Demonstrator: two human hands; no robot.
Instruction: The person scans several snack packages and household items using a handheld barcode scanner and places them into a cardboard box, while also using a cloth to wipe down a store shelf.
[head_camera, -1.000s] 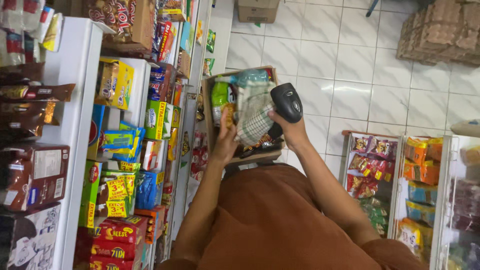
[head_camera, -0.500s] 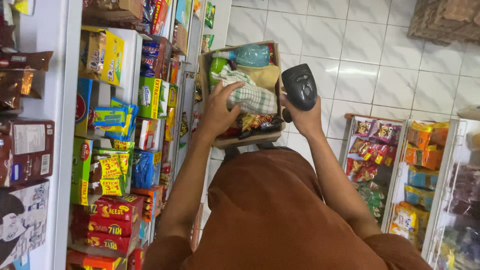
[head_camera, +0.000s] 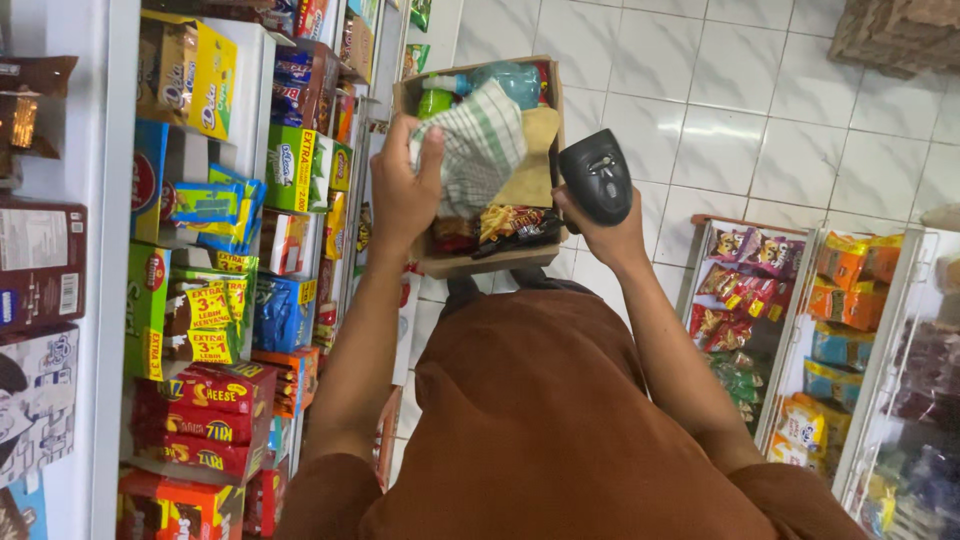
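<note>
An open cardboard box (head_camera: 478, 265) sits in front of me, above my brown-clad lap. My left hand (head_camera: 400, 195) grips a green-and-white checked cloth (head_camera: 482, 145) and holds it up over the box. My right hand (head_camera: 608, 238) holds a black handheld scanner (head_camera: 595, 176) at the box's right edge. Inside the box lie snack packets (head_camera: 510, 222), a green bottle (head_camera: 435, 102) and a blue bottle (head_camera: 515, 80), partly hidden by the cloth.
Shelves (head_camera: 200, 250) packed with colourful boxes and packets run along my left. A white rack of snack bags (head_camera: 800, 320) stands on my right. White floor tiles (head_camera: 700, 110) lie beyond the box, with stacked cardboard (head_camera: 900, 35) at the top right.
My left hand went from reaching into the box to gripping the checked cloth and raising it. The scanner hand stayed at the box's right edge.
</note>
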